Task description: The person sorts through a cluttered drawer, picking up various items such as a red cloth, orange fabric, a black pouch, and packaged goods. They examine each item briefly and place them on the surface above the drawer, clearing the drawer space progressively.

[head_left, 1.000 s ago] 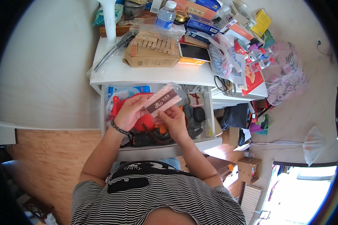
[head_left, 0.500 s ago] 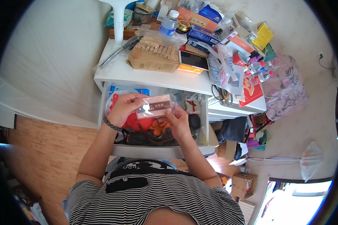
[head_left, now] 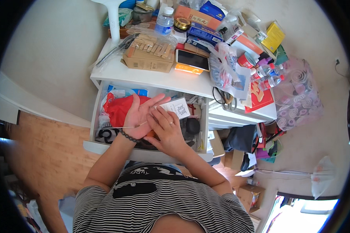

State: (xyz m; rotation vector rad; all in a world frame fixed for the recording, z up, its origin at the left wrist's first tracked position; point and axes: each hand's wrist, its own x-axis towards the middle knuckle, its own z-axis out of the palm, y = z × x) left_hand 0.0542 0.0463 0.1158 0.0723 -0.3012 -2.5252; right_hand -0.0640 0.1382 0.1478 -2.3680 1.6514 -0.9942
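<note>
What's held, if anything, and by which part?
White card with a square code, apparently by its left end, between left hand and right hand; exact grip hidden. A thin strand crosses the left palm.

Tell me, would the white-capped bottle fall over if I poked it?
Maybe: the bottle stands tall and narrow. Once down, its round shape could make it roll. Its clear, plastic-looking sides might squash a little.

On my feed, I lose part of the white card (head_left: pixel 179 107) behind the right hand (head_left: pixel 166 128) above the drawer (head_left: pixel 101 148); beyond the drawer, the upper edge crops the white post (head_left: pixel 113 25).
</note>
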